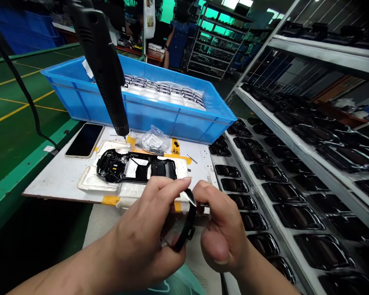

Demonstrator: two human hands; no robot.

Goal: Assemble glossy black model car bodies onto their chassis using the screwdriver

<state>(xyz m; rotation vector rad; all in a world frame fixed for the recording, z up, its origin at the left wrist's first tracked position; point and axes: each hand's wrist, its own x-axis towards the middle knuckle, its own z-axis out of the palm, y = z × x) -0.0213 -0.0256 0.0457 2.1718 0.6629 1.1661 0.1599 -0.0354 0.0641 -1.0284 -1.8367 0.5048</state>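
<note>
The green counter [24,90] carries a white board [55,184] taped along its near edge. On the board, a phone [84,140] lies face up at left, and a foam tray [87,184] holds a black frame [110,166]. Farther back sit a clear bag [152,141] and a blue bin [135,110]. To the right, a white shelf [287,246] carries rows of black housings [283,191].

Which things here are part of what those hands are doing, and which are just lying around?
Part of the work:
the curved black frame held by the left hand and right hand
the black device frame in its foam tray
the electric screwdriver

Probably just lying there:
the smartphone
the plastic bag
</note>
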